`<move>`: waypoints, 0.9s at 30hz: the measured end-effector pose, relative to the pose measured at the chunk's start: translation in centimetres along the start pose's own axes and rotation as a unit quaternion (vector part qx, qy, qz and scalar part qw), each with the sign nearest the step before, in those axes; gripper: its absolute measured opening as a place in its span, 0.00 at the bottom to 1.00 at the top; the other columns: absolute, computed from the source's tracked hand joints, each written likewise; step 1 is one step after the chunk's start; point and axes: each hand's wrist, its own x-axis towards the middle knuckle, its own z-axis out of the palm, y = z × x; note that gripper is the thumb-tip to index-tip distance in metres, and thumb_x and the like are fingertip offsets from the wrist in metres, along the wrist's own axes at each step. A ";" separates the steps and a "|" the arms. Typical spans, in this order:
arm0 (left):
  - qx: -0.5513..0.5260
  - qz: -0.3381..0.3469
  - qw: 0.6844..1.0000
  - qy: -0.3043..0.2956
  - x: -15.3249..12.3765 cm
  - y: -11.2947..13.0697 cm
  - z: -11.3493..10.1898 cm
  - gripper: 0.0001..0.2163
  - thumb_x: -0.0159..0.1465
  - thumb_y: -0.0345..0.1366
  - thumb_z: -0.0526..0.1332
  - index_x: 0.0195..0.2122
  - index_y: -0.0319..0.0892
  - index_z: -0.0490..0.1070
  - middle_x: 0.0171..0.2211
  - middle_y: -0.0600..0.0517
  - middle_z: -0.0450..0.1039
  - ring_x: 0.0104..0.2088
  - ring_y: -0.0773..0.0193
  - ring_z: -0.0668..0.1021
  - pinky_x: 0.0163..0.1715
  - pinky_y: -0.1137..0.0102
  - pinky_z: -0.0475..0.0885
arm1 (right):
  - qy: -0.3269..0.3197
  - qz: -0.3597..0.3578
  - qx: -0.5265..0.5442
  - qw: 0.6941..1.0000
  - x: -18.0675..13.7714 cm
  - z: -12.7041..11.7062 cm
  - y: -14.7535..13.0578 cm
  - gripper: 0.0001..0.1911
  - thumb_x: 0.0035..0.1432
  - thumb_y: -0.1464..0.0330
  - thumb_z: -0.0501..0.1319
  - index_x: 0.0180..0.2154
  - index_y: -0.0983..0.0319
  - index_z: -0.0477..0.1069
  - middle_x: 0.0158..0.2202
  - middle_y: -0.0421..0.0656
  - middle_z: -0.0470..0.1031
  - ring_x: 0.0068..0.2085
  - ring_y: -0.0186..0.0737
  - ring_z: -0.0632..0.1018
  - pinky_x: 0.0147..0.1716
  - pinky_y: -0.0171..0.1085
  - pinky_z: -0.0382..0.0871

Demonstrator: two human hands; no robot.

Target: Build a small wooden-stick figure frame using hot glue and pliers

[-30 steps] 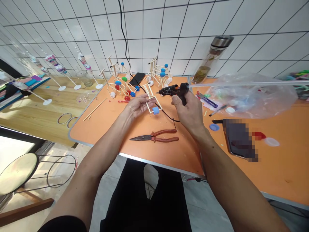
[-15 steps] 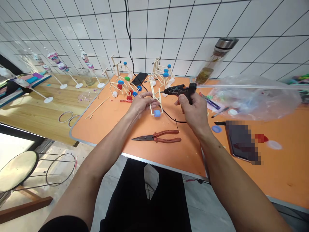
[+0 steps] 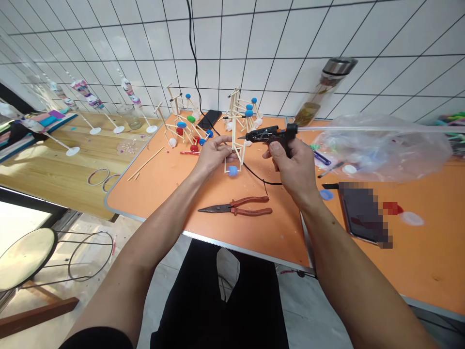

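While the left fingers (image 3: 222, 140) grasp one stick frame (image 3: 238, 147), the right fingers (image 3: 278, 150) clasp one glue gun (image 3: 264, 134).

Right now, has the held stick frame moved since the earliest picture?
Yes: the top of the held frame has swung up and right in view, judged against the pliers.

A: What's hidden?
B: Handle of the black plastic glue gun (image 3: 267, 134), mostly inside the right hand (image 3: 296, 165). Can't tell whether its nozzle touches the pale wooden stick frame (image 3: 234, 132).
A: Cut off?
B: Round cream-topped stool (image 3: 27, 259), left edge.
A: Blurred?
B: Dark flat phone (image 3: 358, 213), part-masked by pixel blocks; contents of the clear plastic bag (image 3: 392, 152), indistinct.
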 end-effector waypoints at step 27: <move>0.018 0.030 0.999 -0.008 -0.1 0.2 0.2 0.12 0.65 0.20 0.66 0.46 0.40 0.79 0.31 0.53 0.85 0.28 0.69 0.83 0.37 0.73 0.80 | -0.004 -0.027 -0.060 0.998 -0.3 -0.4 -0.9 0.27 0.72 0.40 0.61 0.40 0.57 0.78 0.31 0.44 0.81 0.32 0.45 0.79 0.33 0.44 0.71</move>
